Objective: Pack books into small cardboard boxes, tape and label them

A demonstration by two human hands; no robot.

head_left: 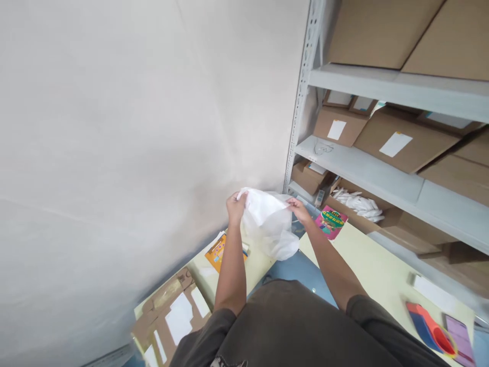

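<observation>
A thin, whitish, see-through plastic bag (pixel 273 224) is stretched between my two hands at its top edge and hangs down loosely below them. My left hand (pixel 236 206) pinches its left corner, fingers closed. At the right corner my right hand (pixel 299 210) grips the bag between thumb and fingers. An orange booklet (pixel 217 252) lies on the pale table under my left forearm. Beside my right wrist is a pink booklet (pixel 331 222) with a green patch, on the other pale table.
Shelving (pixel 385 84) with cardboard boxes rises on the right. One open box (pixel 357 204) holds white rolled items. Flattened cardboard (pixel 175 316) lies lower left. A red-and-blue tape dispenser-like object (pixel 430 329) and a purple phone (pixel 458 336) lie lower right. A wall (pixel 133 127) stands left.
</observation>
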